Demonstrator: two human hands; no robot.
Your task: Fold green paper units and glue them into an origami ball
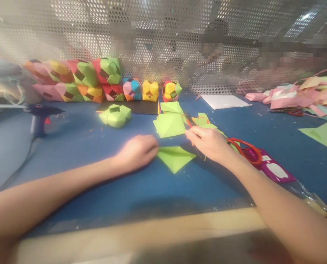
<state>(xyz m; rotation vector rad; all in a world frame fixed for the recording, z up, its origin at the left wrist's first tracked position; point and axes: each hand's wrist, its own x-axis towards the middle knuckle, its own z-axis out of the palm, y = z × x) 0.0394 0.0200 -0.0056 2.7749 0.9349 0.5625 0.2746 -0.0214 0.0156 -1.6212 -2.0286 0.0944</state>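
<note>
A pale wooden edge (152,227) runs along the near side of the blue desk (119,194). Just past it lies a folded green paper (177,157), one corner pointing toward the person. The left hand (141,151) is at its left corner, fingers curled inward. The right hand (207,142) reaches a little farther, thumb and forefinger drawn together at the right edge of a stack of green sheets (169,125), which lies just beyond the folded piece. Blur softens both hands, so I cannot tell whether either one grips paper.

Right of the right hand, a purple packet (280,171) lies on the desk, with red looped handles (258,158) over its far end. A loose green sheet (324,134) lies at the far right.

On the left, a dark glue gun (38,119) trails its cord toward the person. Between it and the stack sits a faceted green paper shape (115,116), in front of a black sheet (144,107). Farther back are a white sheet (225,101) and, to its right, a heap of pastel paper strips (295,96). Multicoloured paper balls (88,80), two levels high at the left, line up before a perforated screen (158,47).
</note>
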